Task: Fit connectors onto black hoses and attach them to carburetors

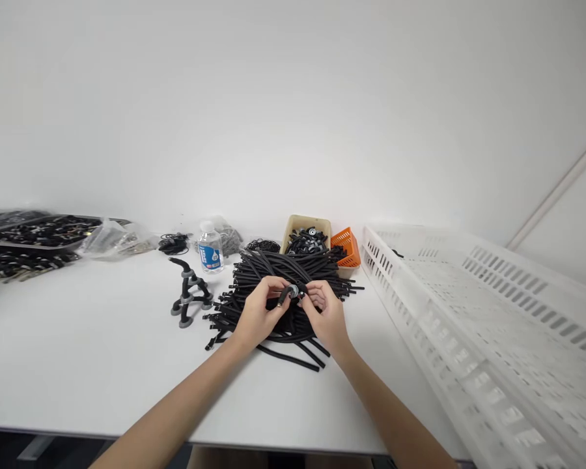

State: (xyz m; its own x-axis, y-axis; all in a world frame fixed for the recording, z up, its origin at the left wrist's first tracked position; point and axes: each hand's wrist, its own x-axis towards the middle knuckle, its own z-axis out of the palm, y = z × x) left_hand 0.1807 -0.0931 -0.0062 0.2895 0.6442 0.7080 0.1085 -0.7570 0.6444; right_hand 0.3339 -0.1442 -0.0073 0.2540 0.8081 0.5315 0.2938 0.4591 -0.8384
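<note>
Both hands meet above a big pile of black tubes (pixel 293 267) on the white table. Between them is a small black piece with a grey ring (pixel 293 291). My left hand (pixel 264 306) pinches its black end from the left, and my right hand (pixel 325 309) has its fingers closed on the right side of the same piece. Left of the pile stands a black figure with grey rings (pixel 187 293), upright on several legs.
A water bottle (pixel 210 247), plastic bags (pixel 114 240) and trays of black parts (pixel 43 232) lie left and behind. A beige bin (pixel 289 228) and orange basket (pixel 350 251) sit behind the pile. A large white crate (pixel 420 306) fills the right side.
</note>
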